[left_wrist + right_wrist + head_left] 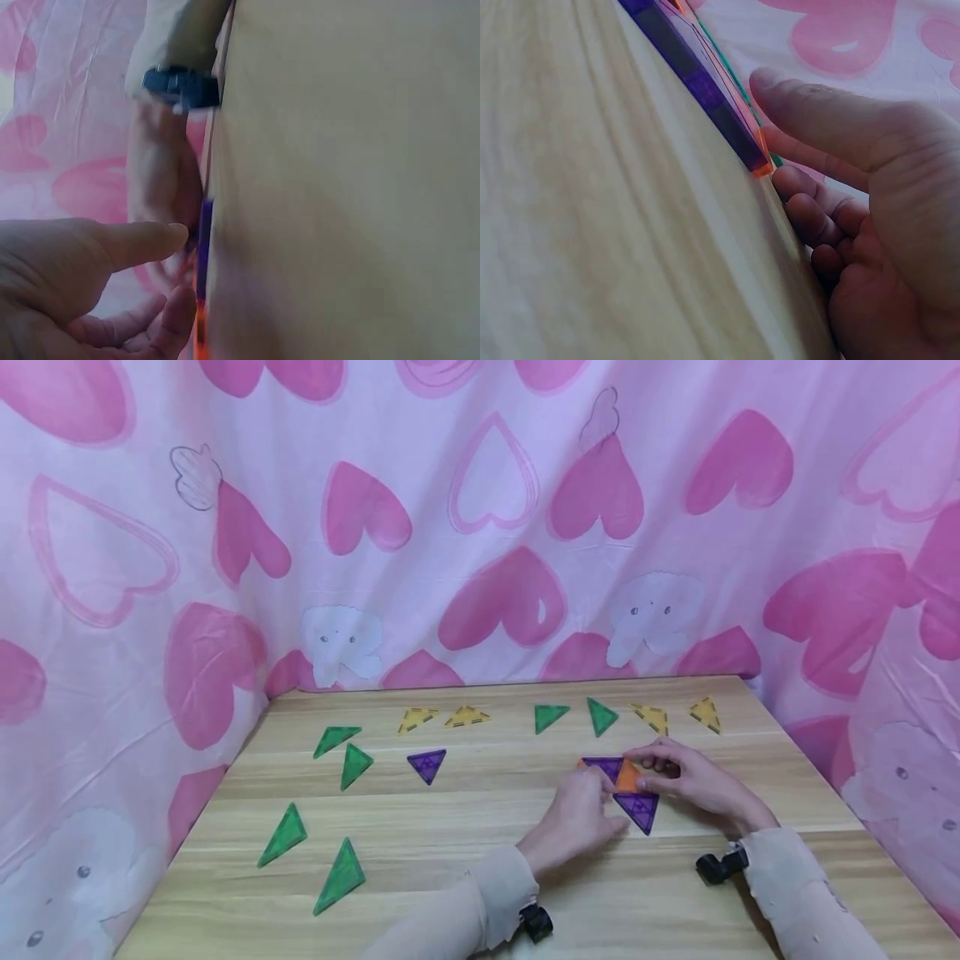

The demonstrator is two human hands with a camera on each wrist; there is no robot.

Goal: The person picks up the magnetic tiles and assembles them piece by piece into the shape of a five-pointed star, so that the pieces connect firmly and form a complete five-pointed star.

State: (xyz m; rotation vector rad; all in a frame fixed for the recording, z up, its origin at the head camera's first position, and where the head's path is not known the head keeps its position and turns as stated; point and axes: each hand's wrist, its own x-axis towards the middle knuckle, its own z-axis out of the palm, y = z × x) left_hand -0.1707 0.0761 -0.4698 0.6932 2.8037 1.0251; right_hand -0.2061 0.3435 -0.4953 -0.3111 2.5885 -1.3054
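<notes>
On the wooden table, a cluster of orange and purple triangular tiles lies flat between the hands. My right hand (693, 777) has thumb and index finger at two corners of an orange triangle tile (627, 777), pinching it. My left hand (579, 814) holds the cluster from the left; its fingers cover part of the upper purple triangle tile (606, 766), and its thumb is beside the lower purple triangle tile (640, 811). Another orange tip shows behind the left hand, mostly hidden. In the right wrist view, the right thumb (810, 105) is near an orange corner (762, 161).
A lone purple triangle (427, 765) lies left of the cluster. Several green triangles (341, 877) are spread on the left, and two green ones (551, 717) at the back. Yellow triangles (467, 717) line the far edge. A pink heart-patterned curtain (480, 527) hangs behind.
</notes>
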